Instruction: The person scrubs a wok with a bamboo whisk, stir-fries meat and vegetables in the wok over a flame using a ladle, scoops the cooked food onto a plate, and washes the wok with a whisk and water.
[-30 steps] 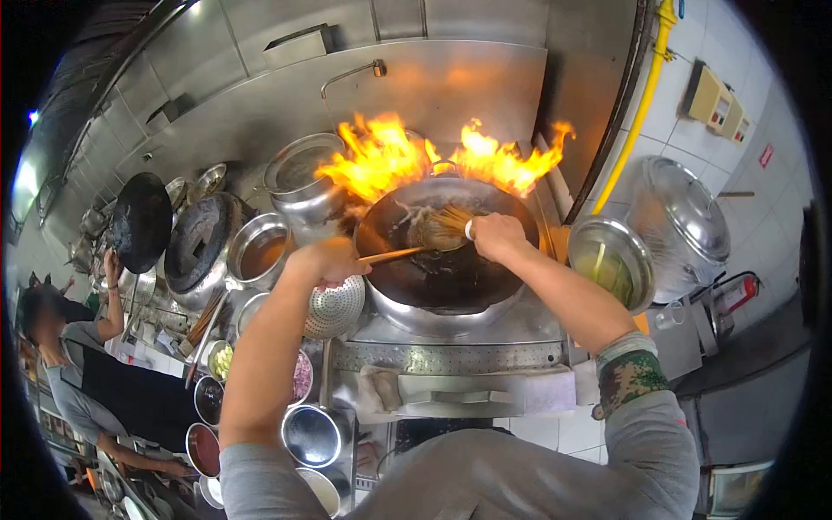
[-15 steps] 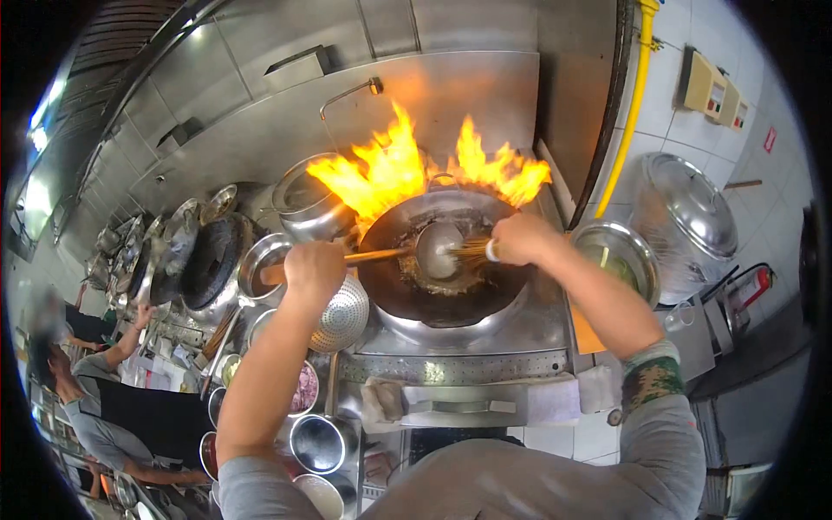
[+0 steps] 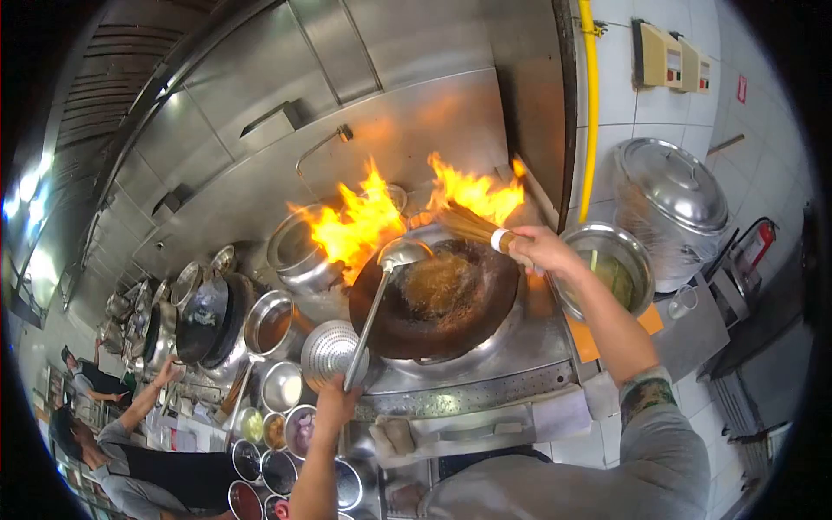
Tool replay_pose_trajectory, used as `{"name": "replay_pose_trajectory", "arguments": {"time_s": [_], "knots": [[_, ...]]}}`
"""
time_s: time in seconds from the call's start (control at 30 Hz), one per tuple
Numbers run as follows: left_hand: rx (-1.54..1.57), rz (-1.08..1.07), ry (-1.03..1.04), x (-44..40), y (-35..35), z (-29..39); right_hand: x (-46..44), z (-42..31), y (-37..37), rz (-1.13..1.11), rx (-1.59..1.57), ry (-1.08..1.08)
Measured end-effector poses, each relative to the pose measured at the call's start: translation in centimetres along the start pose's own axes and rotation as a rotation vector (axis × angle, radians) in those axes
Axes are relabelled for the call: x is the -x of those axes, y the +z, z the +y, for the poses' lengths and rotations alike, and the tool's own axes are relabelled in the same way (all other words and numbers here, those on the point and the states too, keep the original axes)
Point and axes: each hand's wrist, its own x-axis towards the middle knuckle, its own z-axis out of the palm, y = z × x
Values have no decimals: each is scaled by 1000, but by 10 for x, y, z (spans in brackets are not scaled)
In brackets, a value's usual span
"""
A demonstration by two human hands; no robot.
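My left hand (image 3: 334, 406) is closed round the handle of a long metal ladle (image 3: 405, 252). The ladle's bowl hangs over the left rim of a dark wok (image 3: 481, 325) on the stove. In my right hand (image 3: 548, 251) is a bamboo wok brush (image 3: 472, 225), its bristles pointing left over the wok's far edge. Brownish liquid (image 3: 438, 282) lies in the bottom of the wok. Tall flames (image 3: 360, 221) rise behind it, close to the brush.
A perforated strainer (image 3: 334, 351) sits left of the wok, near several small bowls and pots (image 3: 282, 386). To the right are a steel basin (image 3: 643, 269) and a large lidded pot (image 3: 680, 195). A co-worker (image 3: 156, 468) stands at far left.
The ladle and brush have come apart from the middle of the wok. My left hand has dropped toward the front with the ladle; the brush has risen to the far right rim.
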Motion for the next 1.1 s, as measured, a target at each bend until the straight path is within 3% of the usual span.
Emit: {"name": "replay_pose_trajectory", "arguments": {"time_s": [0.1,0.2,0.27,0.33,0.37,0.43,0.53,0.6,0.67,0.73,0.77,0.83,0.9,0.97,1.0,1.03,1.1], "knots": [[381,-55,-213,-1,16,29,14,3,1,-147,-255,66],[431,-260,-400,0,0,89,13,22,-37,-104,-258,66],[470,-217,-112,13,19,121,44,26,-57,132,-356,-11],[869,-512,-205,25,11,190,80,26,-77,315,-506,-108],[1072,-551,-144,24,31,210,94,20,-82,345,-548,-168],[1108,-604,-140,12,74,258,113,-1,-87,380,-624,-309],[879,-484,-41,9,153,327,133,-34,-83,347,-516,-377],[818,-414,-46,7,194,370,136,-55,-70,262,-240,-319],[838,-431,-124,6,239,400,124,-66,-48,144,-5,-294],[872,-533,-151,0,258,411,93,-53,-15,47,297,-454],[881,-602,-126,-2,262,413,90,-68,1,-68,462,-386],[828,-658,-7,-2,249,407,69,-79,23,-321,778,-300],[711,-645,176,8,224,391,41,-74,51,-401,992,-309],[731,-728,332,12,189,368,-17,-54,93,-335,1103,-280],[742,-762,418,17,176,355,-49,-27,117,-185,1006,-361],[744,-665,493,28,171,341,-53,-33,136,-113,1021,-344],[712,-522,530,42,127,293,-47,-59,132,-272,1128,-286]]}}
